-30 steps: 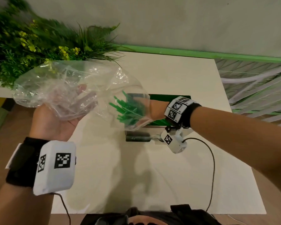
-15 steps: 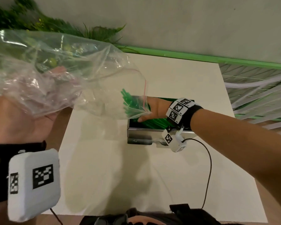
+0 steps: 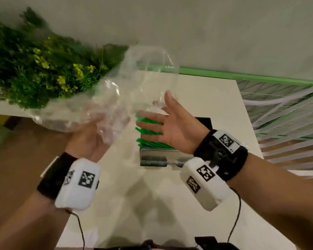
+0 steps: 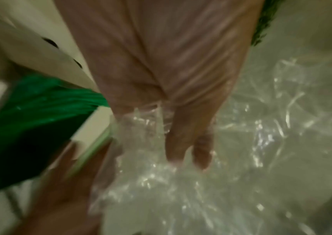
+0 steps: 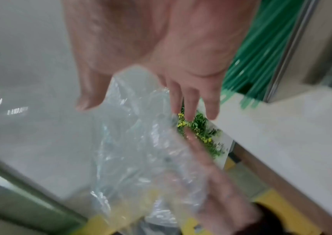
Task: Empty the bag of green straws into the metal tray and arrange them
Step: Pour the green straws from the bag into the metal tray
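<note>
Above the pale bench [image 3: 197,98], my left hand [image 3: 90,141] has its fingers [image 4: 189,143] curled into the crumpled clear plastic bag [image 3: 126,91], which looks empty. My right hand [image 3: 172,127] hangs beside it, palm open and fingers spread, holding nothing. The thin green plastic straws [image 3: 148,143] lie in the rectangular metal tray [image 3: 159,156], long axes roughly along the tray's length, several ends poking over its left rim. To do this well, I'd put the bag aside, then nudge those ends inward with flat fingers, keeping the straws parallel.
</note>
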Tool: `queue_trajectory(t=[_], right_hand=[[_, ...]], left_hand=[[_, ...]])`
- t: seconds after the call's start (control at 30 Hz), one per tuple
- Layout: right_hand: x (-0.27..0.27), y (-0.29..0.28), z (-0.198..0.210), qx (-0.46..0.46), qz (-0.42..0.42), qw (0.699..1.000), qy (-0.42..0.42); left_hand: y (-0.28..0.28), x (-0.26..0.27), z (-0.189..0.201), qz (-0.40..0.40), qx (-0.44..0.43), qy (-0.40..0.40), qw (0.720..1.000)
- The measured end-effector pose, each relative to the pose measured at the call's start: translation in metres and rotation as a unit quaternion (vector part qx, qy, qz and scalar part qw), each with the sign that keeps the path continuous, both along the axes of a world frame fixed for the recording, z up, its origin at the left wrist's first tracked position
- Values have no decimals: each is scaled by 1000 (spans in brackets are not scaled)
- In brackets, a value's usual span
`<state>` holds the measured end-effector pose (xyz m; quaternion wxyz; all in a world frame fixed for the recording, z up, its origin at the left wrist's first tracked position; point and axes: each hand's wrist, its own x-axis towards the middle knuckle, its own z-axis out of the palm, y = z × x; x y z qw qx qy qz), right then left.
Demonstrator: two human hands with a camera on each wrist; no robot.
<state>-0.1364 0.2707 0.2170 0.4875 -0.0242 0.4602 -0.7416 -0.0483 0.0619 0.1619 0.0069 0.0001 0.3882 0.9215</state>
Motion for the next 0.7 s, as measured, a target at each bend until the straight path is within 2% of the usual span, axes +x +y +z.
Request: queue_trajectory(t=[0.07,0.1,0.13,0.17,0.23,0.3,0.33,0.4,0.47,0.53,0.6,0.67,0.7], right_hand=[[-3,-6,0,-4,-122,991,-56],[-4,-8,-2,11,-152,987,-43],[-5,-7,-5,26,-170,985,-17],[-7,-3,-9,45,-180,982,18],[-8,6,-12,84,-191,972,108],[-2,12,-7,139,-197,949,204],[2,12,-6,155,-196,938,239],[13,3,-4,160,-177,930,280],[23,-11,-4,147,-156,931,294],[28,-18,-4,114,-144,943,279],[28,-15,-3,105,-150,950,254],[24,-4,-12,157,-124,948,247],[24,1,-17,183,-85,952,228]], left_hand=[[8,7,-5,-42,-153,-41,986],[11,15,-14,-70,-210,-31,975],[10,28,-27,-99,-293,10,951],[3,38,-31,-112,-299,43,947],[-19,52,-31,-46,-186,-4,982],[-39,61,-26,-15,-87,-46,995],[-42,59,-19,-40,-76,-51,995],[-32,53,-5,-134,-139,-69,979],[-10,44,6,-173,-227,-96,954],[9,35,10,-90,-268,-125,951],[12,32,12,-4,-211,-136,968],[7,34,12,26,-156,-128,979],[5,36,11,25,-148,-124,981]])
